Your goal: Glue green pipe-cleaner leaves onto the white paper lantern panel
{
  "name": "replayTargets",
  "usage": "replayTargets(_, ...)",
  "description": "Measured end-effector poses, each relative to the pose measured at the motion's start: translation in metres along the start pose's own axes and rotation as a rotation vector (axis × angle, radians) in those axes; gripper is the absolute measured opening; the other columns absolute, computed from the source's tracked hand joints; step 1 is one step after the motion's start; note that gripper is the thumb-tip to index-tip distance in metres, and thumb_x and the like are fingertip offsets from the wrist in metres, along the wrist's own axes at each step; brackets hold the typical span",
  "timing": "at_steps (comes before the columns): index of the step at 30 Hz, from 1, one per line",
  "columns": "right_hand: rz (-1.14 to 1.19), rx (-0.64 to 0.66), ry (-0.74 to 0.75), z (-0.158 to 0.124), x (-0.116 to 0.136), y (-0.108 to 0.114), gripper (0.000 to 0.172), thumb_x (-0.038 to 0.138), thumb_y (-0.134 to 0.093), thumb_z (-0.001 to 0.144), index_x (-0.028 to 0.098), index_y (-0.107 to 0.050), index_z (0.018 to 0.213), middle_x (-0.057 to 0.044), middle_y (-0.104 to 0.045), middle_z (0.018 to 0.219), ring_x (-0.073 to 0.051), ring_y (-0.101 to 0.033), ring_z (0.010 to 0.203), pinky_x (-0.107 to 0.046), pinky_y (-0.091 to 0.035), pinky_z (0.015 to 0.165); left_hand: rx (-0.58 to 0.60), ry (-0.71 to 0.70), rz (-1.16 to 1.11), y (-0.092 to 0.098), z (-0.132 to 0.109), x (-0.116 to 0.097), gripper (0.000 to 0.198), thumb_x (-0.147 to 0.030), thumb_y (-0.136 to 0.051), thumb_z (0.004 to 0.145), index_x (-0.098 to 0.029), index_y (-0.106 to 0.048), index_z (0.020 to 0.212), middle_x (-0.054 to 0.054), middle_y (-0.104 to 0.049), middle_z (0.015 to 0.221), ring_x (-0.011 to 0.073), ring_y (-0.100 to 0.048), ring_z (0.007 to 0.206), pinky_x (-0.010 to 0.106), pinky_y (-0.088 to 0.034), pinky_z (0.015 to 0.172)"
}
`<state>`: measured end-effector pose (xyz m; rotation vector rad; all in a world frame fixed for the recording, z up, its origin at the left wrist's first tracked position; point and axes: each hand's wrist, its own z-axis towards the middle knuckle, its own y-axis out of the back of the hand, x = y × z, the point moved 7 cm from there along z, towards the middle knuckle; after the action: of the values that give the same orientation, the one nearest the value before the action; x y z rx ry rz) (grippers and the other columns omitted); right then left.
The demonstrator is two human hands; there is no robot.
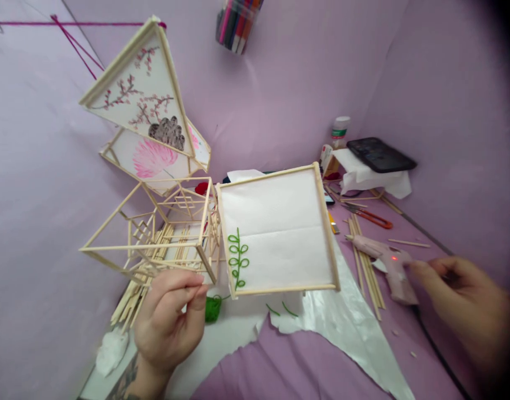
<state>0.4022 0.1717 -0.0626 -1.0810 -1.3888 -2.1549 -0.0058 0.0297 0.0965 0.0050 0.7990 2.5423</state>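
My left hand (171, 316) is raised in front of the stick frame, thumb and fingertips pinched together; whatever they hold is too small to make out. Right of it stands a square panel (280, 233) of white paper edged with thin wooden sticks. A looped green yarn sprig (238, 261) runs up its left side. Behind my left hand is an open box-like frame (142, 247) of sticks. At the right, my right hand (463, 300) is blurred, its thumb and finger closed at the rear of a pink glue gun (390, 264) with a lit red light. Contact there is unclear.
A green yarn ball (212, 309) and yarn snippets (289, 309) lie below the panel. Loose sticks (368, 266), scissors (369, 215) and a dark phone-like device (380, 154) are at right. Painted panels (140, 100) rise at left. A black cord (438, 350) trails from the gun.
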Motion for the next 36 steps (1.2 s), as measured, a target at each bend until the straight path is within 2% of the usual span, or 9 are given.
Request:
replayTargets(7,0.129,-0.010,0.119,0.000,0.016,0.005,0.031,0.053,-0.054,0.070,0.023,-0.045,0.065,0.003,-0.044,0.057,-0.014,-0.040,0.050,-0.028,-0.032,0.048,0.015,0.206,-0.219,-0.017,-0.053,0.007,0.020,-0.006,-0.058,0.082,-0.022,-0.056,0.093,0.000,-0.066,0.077,0.0129,-0.062,0.072,0.029,-0.052,0.066)
replayTargets(11,0.205,-0.010,0.183,0.005,0.010,-0.002,0.031,0.050,-0.055,0.073,0.023,-0.043,0.065,0.002,-0.043,0.059,-0.012,-0.038,0.052,-0.028,-0.030,0.050,-0.133,0.370,-0.130,-0.016,-0.087,0.016,0.006,-0.023,-0.059,0.085,-0.021,-0.054,0.083,-0.001,-0.060,0.069,0.0129,-0.059,0.065,0.027,-0.049,0.062)
replayTargets(15,0.208,0.025,0.246,0.007,0.010,-0.008,0.031,0.049,-0.052,0.075,0.023,-0.042,0.064,0.002,-0.043,0.057,-0.013,-0.038,0.053,-0.028,-0.031,0.052,-0.250,0.464,-0.117,-0.010,-0.106,0.021,0.024,-0.026,-0.040,0.093,-0.020,-0.052,0.073,-0.001,-0.055,0.061,0.0130,-0.056,0.060,0.027,-0.047,0.062)
replayTargets(18,0.195,0.065,0.317,0.005,0.015,-0.008,0.037,0.053,-0.045,0.078,0.022,-0.044,0.056,-0.001,-0.046,0.056,-0.015,-0.042,0.055,-0.029,-0.033,0.053,-0.301,0.486,-0.101,-0.001,-0.106,0.025,0.018,-0.022,-0.039,0.091,-0.019,-0.054,0.081,0.001,-0.059,0.071,0.0141,-0.058,0.066,0.029,-0.049,0.067)
replayTargets(21,0.131,0.188,0.372,-0.001,0.020,-0.014,0.046,0.054,-0.047,0.077,0.022,-0.041,0.044,-0.001,-0.044,0.048,-0.015,-0.044,0.050,-0.028,-0.033,0.050,-0.258,0.409,-0.076,0.003,-0.102,0.025,0.022,-0.019,-0.038,0.088,-0.020,-0.050,0.070,0.005,-0.061,0.086,0.0175,-0.060,0.086,0.036,-0.049,0.083)
replayTargets(24,0.092,0.299,0.374,-0.007,0.020,-0.019,0.048,0.054,-0.050,0.077,0.021,-0.044,0.042,0.001,-0.040,0.041,-0.014,-0.041,0.045,-0.027,-0.031,0.047,-0.265,0.484,-0.075,0.005,-0.110,0.035,0.018,-0.023,-0.033,0.090,-0.019,-0.050,0.088,0.011,-0.058,0.109,0.0203,-0.057,0.104,0.040,-0.046,0.092)
replayTargets(27,0.131,0.276,0.364,-0.006,0.020,-0.018,0.045,0.054,-0.049,0.076,0.021,-0.046,0.045,0.001,-0.042,0.044,-0.014,-0.042,0.046,-0.026,-0.031,0.046,-0.154,0.559,-0.012,0.000,-0.119,0.044,0.026,-0.033,-0.040,0.090,-0.016,-0.047,0.109,0.015,-0.056,0.116,0.0247,-0.054,0.111,0.043,-0.044,0.094)
replayTargets(31,0.116,0.262,0.288,-0.001,0.017,-0.020,0.038,0.055,-0.047,0.073,0.020,-0.052,0.058,0.002,-0.047,0.048,-0.014,-0.044,0.046,-0.026,-0.031,0.044,0.132,0.532,0.130,-0.015,-0.122,0.047,0.023,-0.034,-0.050,0.087,-0.017,-0.058,0.100,0.011,-0.063,0.103,0.0268,-0.055,0.104,0.045,-0.042,0.095)
replayTargets(36,0.029,0.259,0.349,0.000,0.015,-0.026,0.038,0.054,-0.046,0.076,0.020,-0.055,0.061,0.000,-0.053,0.053,-0.016,-0.048,0.052,-0.026,-0.034,0.049,0.284,0.441,0.179,-0.024,-0.118,0.037,0.029,-0.037,-0.050,0.086,-0.019,-0.064,0.105,0.011,-0.062,0.109,0.0279,-0.055,0.107,0.045,-0.042,0.095)
